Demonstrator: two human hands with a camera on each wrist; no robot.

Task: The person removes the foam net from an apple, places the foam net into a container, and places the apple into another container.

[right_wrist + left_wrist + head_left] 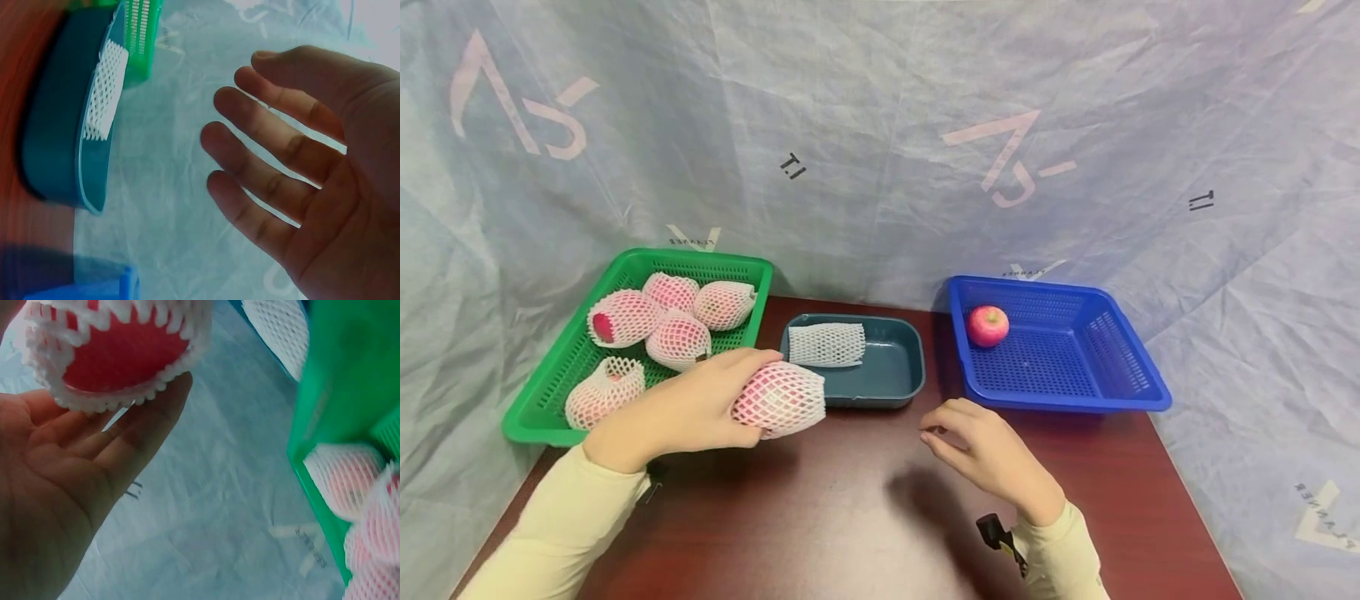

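Note:
My left hand [700, 410] grips an apple in a white foam net [781, 400], raised over the table in front of the teal tray. In the left wrist view, bare red skin of this netted apple [125, 359] shows through the net's opening, with fingers and thumb about it. Over the table's right half hovers my right hand [988, 450], holding nothing; the right wrist view shows its fingers [262, 169] spread and slightly bent. One empty foam net [827, 345] lies in the teal tray [887, 398]. A bare red apple [987, 326] sits in the blue basket's left back corner.
At the left, a green basket [527, 408] contains several net-wrapped apples [623, 317]. The blue basket [1067, 404] stands at the right, the tray between the two. A grey printed cloth [865, 167] hangs behind the dark red table [850, 517].

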